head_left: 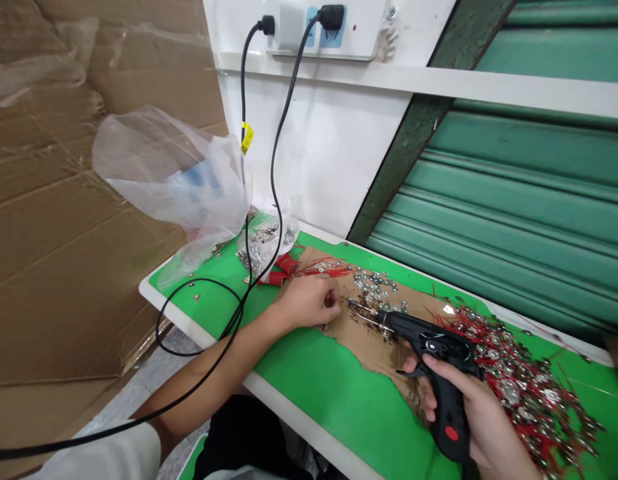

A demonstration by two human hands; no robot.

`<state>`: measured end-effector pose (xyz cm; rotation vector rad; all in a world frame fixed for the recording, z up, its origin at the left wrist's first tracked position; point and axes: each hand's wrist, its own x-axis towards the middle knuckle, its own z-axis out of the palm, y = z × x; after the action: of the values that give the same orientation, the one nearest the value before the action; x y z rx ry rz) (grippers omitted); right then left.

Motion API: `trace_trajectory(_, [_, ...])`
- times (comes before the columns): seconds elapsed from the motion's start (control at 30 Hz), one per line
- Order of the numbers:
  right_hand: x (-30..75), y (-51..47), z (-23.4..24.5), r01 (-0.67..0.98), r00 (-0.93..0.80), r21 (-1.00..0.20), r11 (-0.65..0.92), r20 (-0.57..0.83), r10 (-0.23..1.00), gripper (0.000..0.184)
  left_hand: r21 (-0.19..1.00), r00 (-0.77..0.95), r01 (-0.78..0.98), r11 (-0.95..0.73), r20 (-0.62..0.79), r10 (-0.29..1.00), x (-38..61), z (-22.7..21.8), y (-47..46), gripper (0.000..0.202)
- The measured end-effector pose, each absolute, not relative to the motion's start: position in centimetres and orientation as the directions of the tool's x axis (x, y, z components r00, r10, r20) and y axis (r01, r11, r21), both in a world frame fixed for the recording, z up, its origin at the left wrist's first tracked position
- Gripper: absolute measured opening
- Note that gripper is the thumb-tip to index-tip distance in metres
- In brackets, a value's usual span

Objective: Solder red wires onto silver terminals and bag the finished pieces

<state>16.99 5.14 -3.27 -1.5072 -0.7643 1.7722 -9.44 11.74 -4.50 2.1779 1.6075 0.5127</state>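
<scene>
My right hand is wrapped around the grip of a black soldering gun with a red button low on its handle. The gun's metal tip points left, over a scorched patch of a brown cardboard sheet. Just left of that tip, my left hand is closed, thumb and fingers curled together above the cardboard; what they pinch, if anything, is hidden. Small silver metal pieces lie on the cardboard behind the tip. Red wires lie beyond my left hand.
A large pile of red wires with metal pieces covers the right of the green table. Clear plastic bags stand at its back left. Black cables hang from the wall socket across my left arm. Cardboard boxes stand left.
</scene>
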Motion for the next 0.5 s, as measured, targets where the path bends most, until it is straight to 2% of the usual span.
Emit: trace_trajectory(0.5, [17.06,5.63,-2.74,-0.158,-0.148,-0.727,-0.668,-0.651,0.744,0.03,0.519,0.28,0.808,-0.279,0.079,0.957,-9.41,-5.01,11.93,0.012])
